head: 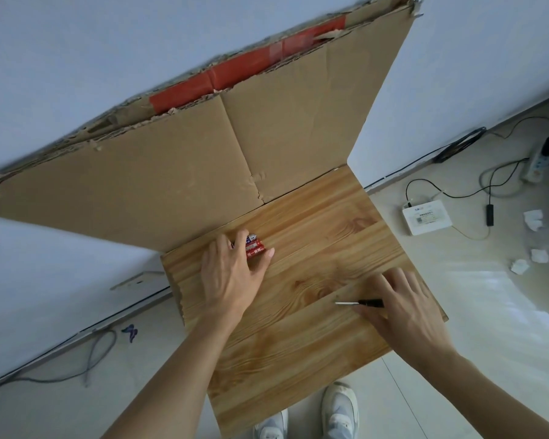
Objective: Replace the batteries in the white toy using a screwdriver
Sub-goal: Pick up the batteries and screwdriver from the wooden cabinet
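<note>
A small cluster of red and blue batteries lies at the far left of the wooden table. My left hand covers them, fingers curled over the far side and thumb pressed against the near right side. A small screwdriver with a black handle and thin metal shaft lies on the right part of the table, its tip pointing left. My right hand rests over its handle, with the thumb below and the fingers above. The white toy is nowhere in view.
A large cardboard sheet stands against the wall behind the table. On the floor at right lie a white router box, cables, a power strip and crumpled paper. My shoes show below the table's near edge.
</note>
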Motion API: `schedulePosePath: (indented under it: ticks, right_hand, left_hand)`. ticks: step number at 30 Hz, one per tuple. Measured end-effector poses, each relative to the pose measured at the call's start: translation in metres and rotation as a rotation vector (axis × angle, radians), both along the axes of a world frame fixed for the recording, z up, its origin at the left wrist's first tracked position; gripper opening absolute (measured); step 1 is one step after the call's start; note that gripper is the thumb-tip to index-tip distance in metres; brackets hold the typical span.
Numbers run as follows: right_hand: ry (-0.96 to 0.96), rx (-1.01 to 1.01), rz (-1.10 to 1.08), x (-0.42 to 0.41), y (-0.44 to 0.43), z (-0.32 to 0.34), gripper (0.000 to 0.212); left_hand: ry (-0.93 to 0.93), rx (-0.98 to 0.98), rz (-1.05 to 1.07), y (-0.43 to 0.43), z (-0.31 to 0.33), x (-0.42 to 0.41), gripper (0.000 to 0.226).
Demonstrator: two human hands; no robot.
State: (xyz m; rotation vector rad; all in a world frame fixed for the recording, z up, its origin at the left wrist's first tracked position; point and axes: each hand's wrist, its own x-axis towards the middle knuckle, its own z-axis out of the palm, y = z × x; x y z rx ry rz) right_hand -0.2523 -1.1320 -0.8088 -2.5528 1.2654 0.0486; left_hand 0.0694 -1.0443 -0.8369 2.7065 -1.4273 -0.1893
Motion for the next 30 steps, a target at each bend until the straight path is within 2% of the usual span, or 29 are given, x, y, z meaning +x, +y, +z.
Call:
schedulePosePath:
  ticks: [5,11,18,26,30]
  right_hand:
    - [-0.034,0.02,0.021,0.001,0.0,-0.011,0.032]
    - [-0.143,-0.001,0.005,0.004,0.003,-0.017,0.031]
    - [-0.145,-0.02,-0.025,0.009,0.004,-0.024,0.032]
    - [-0.169,-0.054,-0.063,0.012,0.007,-0.024,0.041]
    - [-0.182,-0.028,-0.076,0.016,0.008,-0.021,0.035]
  left_hand:
    - [-0.015,-0.042,-0.102,0.0,-0.005,0.01,0.068]
    - [-0.03,-0.08,-0.155,0.0,-0.009,0.011,0.066]
    - [-0.19,-0.086,-0.274,0.003,-0.018,0.011,0.059]
    - [-0.167,-0.044,-0.259,0.005,-0.016,0.008,0.06]
    - [-0.134,-0.038,-0.254,0.005,-0.013,0.009,0.055]
